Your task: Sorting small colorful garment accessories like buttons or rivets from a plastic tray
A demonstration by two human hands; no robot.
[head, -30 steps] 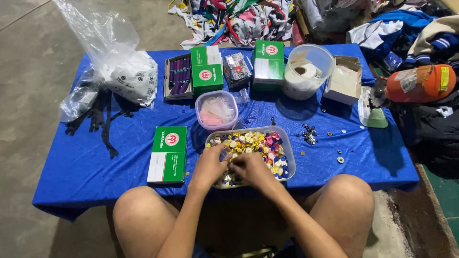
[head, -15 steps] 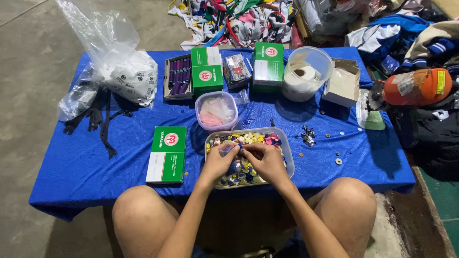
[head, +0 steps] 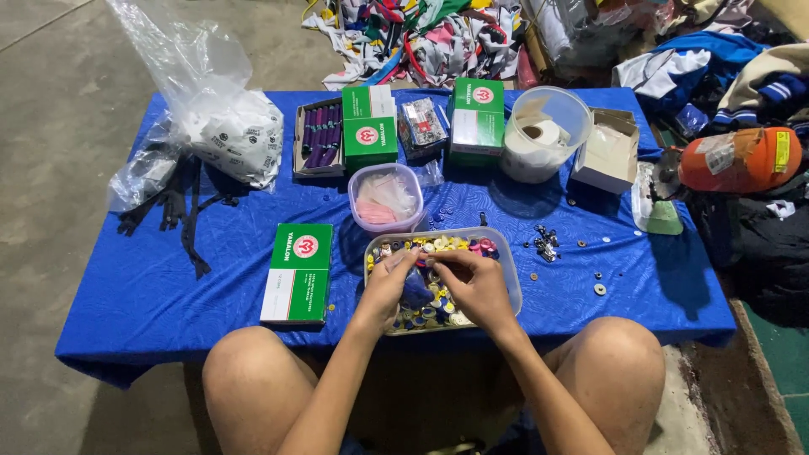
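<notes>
1. Both hands down in the clear tray (head: 511, 286) of mixed coloured buttons, close together and nearly touching at the fingertips.
2. Left hand (head: 389, 286) curled, fingers against a dark blue piece (head: 417, 291) lying between the two hands; really gripped or only touched, cannot tell.
3. Right hand (head: 472, 282) palm down, fingertips drawn together over the buttons; too small to tell whether anything is pinched between them.
4. Tray directly beneath the hands, on the blue cloth (head: 168, 286), at the edge nearest the knees.
5. Just beyond the hands, a small round tub (head: 386, 198) with pale pink contents; to the left of the left hand, a green box (head: 297, 271) lying flat; to the right of the right hand, loose buttons and small metal bits (head: 546, 244) scattered on the cloth.
6. Judged from the pose: picking through the buttons, mid-sort, with most of the heap untouched.
7. Called for next, by that reading: a fine fingertip pinch on a single piece, lifted clear without dragging its neighbours over the low rim.
</notes>
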